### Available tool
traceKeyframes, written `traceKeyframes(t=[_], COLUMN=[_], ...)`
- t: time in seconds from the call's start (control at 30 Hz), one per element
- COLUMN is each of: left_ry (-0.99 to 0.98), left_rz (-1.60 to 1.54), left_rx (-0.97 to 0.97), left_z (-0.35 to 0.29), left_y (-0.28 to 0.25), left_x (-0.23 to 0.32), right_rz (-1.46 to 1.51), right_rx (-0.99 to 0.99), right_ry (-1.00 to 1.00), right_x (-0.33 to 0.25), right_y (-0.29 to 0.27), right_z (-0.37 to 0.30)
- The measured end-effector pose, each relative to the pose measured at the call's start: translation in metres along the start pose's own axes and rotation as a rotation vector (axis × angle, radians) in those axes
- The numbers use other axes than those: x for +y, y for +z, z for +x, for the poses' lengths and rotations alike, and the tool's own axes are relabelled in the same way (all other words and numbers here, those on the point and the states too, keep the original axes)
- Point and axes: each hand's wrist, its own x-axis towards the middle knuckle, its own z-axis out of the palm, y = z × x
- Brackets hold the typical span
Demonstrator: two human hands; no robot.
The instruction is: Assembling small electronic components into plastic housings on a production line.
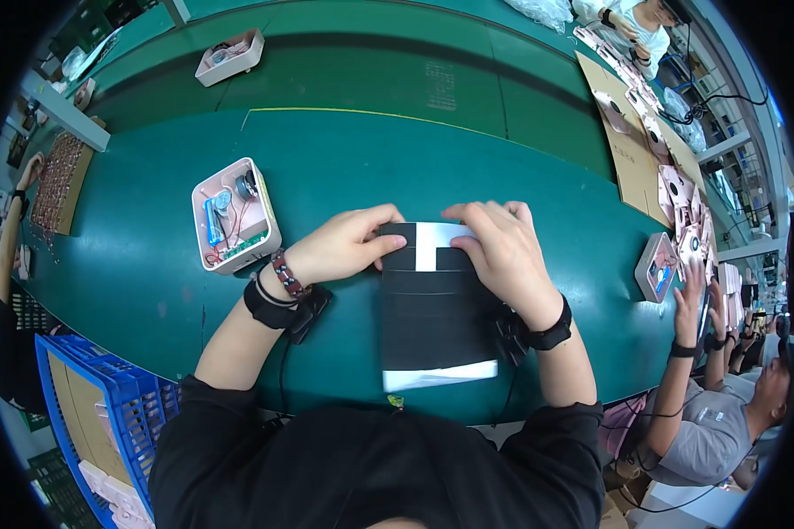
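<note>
In front of me lies a sheet of black strips [437, 317] on a white backing, with thin lines across it. Near its top, part of the white backing shows bare. My left hand [353, 242] is closed on the sheet's upper left corner, thumb on top. Over the upper right part, my right hand [500, 251] curls, its thumb and fingers pressed to the sheet; whether it pinches a single strip is hidden. To the left stands a pale pink box-shaped housing [269, 231] holding a blue cell, wires, a round black part and a green circuit board.
A similar housing [251, 60] stands far left, another [644, 269] at right. Cardboard [631, 167] and pink parts line the right side. A blue crate [106, 370] is at lower left. Co-workers are at both sides. Cables hang from my wrist bands.
</note>
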Motion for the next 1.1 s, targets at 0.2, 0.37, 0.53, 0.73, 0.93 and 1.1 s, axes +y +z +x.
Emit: traceKeyframes(t=[0.2, 0.37, 0.53, 0.73, 0.93, 1.1], left_ry=[0.032, 0.171, 0.185, 0.204, 0.283, 0.307], left_rz=[-0.046, -0.107, -0.044, -0.086, -0.145, -0.126], left_rx=[0.012, 0.025, 0.048, 0.052, 0.068, 0.106], left_z=[0.015, 0.024, 0.026, 0.024, 0.03, 0.041], left_y=[0.009, 0.01, 0.017, 0.02, 0.023, 0.022], left_x=[-0.027, -0.041, -0.046, -0.045, -0.052, -0.063], right_rz=[-0.043, -0.021, -0.065, -0.063, 0.206, 0.519], right_rx=[0.162, 0.173, 0.184, 0.117, 0.04, 0.109], right_ry=[0.046, 0.191, 0.203, 0.205, 0.054, -0.308], right_x=[-0.024, -0.019, -0.021, -0.028, -0.031, -0.044], right_y=[0.022, 0.044, 0.05, 0.041, 0.025, -0.001], right_z=[0.004, 0.0, -0.005, 0.0, 0.002, 0.081])
